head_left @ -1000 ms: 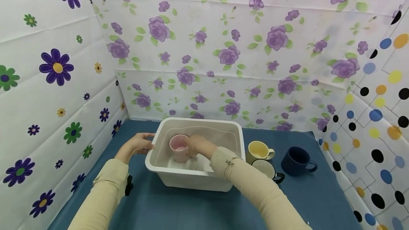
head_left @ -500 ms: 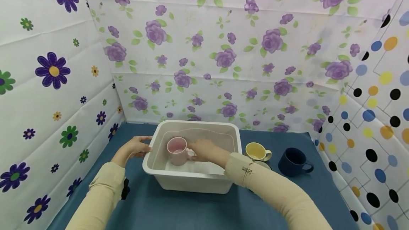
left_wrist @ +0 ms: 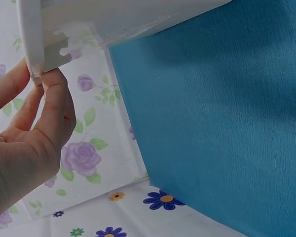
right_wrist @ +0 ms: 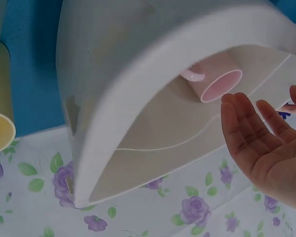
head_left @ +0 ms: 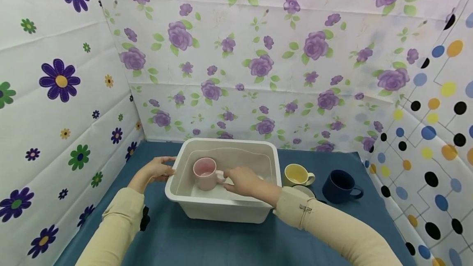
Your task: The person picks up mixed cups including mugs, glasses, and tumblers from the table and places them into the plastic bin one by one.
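Observation:
A pink mug (head_left: 204, 180) stands upright inside the white plastic tub (head_left: 221, 202), toward its left end, its handle facing right. My right hand (head_left: 243, 180) is over the tub's interior just right of that handle. In the right wrist view, the fingers of this hand (right_wrist: 266, 148) are loosely extended and hold nothing, with the pink mug (right_wrist: 218, 81) beyond them. My left hand (head_left: 153, 169) is at the tub's left side. The left wrist view shows this hand (left_wrist: 37, 131) pinching the tub's rim (left_wrist: 33, 39) between thumb and fingers.
Right of the tub stand a yellow mug (head_left: 295, 175) and a dark blue mug (head_left: 338, 188). A white mug (head_left: 305, 191) is mostly hidden behind my right sleeve. Blue cloth (head_left: 207, 243) covers the table, with patterned sheets on three sides.
My right hand has let go of the pink mug and drawn back to the right. The mug now shows its handle. My left hand stays on the tub's rim.

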Action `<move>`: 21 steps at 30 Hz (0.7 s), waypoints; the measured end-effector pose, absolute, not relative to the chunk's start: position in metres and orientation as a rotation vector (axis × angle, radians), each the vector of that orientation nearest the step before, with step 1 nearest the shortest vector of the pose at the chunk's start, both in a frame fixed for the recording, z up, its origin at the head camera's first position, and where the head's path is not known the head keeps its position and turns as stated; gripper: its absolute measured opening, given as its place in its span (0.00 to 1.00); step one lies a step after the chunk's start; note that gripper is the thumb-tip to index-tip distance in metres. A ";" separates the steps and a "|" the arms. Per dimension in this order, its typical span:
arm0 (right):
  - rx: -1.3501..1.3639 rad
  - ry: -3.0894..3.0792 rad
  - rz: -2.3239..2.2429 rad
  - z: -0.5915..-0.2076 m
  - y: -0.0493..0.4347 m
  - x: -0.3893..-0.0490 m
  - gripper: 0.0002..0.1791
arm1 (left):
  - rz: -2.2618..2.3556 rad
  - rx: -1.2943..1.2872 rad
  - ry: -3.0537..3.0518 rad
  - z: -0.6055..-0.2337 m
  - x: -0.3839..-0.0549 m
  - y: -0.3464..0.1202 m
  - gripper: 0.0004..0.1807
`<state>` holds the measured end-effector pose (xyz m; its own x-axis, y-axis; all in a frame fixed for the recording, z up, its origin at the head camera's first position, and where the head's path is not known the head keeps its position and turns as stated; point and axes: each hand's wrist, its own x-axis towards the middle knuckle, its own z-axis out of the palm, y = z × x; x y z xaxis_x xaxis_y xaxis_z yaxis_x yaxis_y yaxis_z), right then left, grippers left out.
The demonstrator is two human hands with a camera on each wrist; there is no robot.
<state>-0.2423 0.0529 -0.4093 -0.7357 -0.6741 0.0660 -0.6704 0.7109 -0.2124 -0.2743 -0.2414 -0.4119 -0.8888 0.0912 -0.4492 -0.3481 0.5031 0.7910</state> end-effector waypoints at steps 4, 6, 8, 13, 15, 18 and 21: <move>-1.161 2.884 -0.482 -0.411 0.059 -0.240 0.11 | 1.355 -0.200 2.320 -0.411 -0.273 -0.240 0.35; -1.180 2.879 -0.538 -0.412 0.063 -0.238 0.10 | 1.351 -0.195 2.325 -0.411 -0.272 -0.240 0.35; -1.193 2.866 -0.585 -0.414 0.066 -0.236 0.10 | 1.349 -0.192 2.323 -0.411 -0.272 -0.239 0.35; -1.202 2.867 -0.665 -0.417 0.073 -0.230 0.09 | 1.357 -0.184 2.311 -0.411 -0.271 -0.239 0.36; -1.207 2.876 -0.715 -0.418 0.076 -0.229 0.09 | 1.365 -0.175 2.309 -0.410 -0.272 -0.239 0.36; -1.224 2.876 -0.806 -0.420 0.081 -0.228 0.08 | 1.369 -0.167 2.311 -0.410 -0.273 -0.240 0.36; -1.218 2.842 -0.909 -0.421 0.088 -0.226 0.07 | 1.361 -0.168 2.323 -0.410 -0.272 -0.240 0.36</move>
<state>-0.2262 0.0878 -0.4207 -0.7114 -0.6424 0.2849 -0.6885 0.5559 -0.4657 -0.2721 -0.2400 -0.4097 -0.8955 0.1147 -0.4301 -0.3192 0.5081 0.8000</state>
